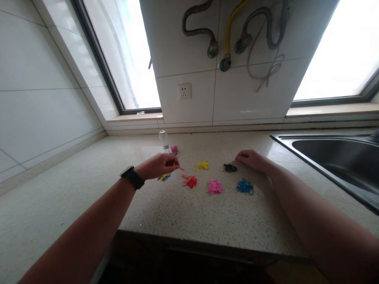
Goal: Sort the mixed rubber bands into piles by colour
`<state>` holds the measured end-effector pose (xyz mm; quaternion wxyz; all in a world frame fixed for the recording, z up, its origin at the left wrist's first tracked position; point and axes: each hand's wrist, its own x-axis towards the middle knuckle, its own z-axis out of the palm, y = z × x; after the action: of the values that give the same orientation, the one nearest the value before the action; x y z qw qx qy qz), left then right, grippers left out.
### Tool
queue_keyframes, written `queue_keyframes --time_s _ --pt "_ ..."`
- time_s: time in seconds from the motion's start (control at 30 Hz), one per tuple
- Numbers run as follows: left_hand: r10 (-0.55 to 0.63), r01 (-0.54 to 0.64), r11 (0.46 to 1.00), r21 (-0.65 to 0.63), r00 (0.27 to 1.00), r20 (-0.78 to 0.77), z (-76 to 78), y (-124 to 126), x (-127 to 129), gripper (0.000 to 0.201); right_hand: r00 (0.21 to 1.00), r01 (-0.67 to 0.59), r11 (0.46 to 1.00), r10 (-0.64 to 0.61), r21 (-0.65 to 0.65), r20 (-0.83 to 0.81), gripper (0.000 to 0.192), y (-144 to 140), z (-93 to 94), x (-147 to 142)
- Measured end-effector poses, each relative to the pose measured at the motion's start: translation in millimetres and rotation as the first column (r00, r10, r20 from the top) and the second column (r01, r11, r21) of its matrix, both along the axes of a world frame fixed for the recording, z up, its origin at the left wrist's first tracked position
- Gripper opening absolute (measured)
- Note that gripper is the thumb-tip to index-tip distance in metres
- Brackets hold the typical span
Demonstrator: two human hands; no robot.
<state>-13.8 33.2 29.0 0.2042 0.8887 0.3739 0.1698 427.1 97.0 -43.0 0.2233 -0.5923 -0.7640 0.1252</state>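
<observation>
Your left fingers [173,161] are pinching a red band [180,168] above the red pile [190,181]. Your right hand [254,159] is resting flat, fingers together, just beside the black pile [229,168] on the counter [189,213].

A thin red band [180,168] sticks out from the left hand's [158,165] pinched fingertips, just above the counter. Right of that grip lie small heaps of bands: red [190,181], yellow [203,165], pink [215,186], blue [244,186]. The black heap [229,168] sits just beside the right hand [251,159] (which rests flat). A mixed heap [164,177] peeks from under the left hand.
</observation>
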Motion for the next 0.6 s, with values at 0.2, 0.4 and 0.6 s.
queue_keyframes --time_s 0.2,0.4,0.6 --pt "-0.005 0.049 0.979 0.197 0.976 -0.220 -7.5 -11 20 0.022 1.000 -0.009 1.000 0.009 -0.003 -0.013 0.029 5 -5.2 3" --pt "-0.014 0.106 0.950 0.295 0.954 -0.298 -20.7 -14 28 0.018 1.000 -0.018 1.000 0.018 0.002 -0.008 0.028 4 -4.3 2" --pt "-0.044 0.134 0.933 0.335 0.964 -0.262 -22.8 -11 26 0.018 1.000 -0.020 1.000 0.020 0.013 -0.001 0.028 3 -3.1 1"
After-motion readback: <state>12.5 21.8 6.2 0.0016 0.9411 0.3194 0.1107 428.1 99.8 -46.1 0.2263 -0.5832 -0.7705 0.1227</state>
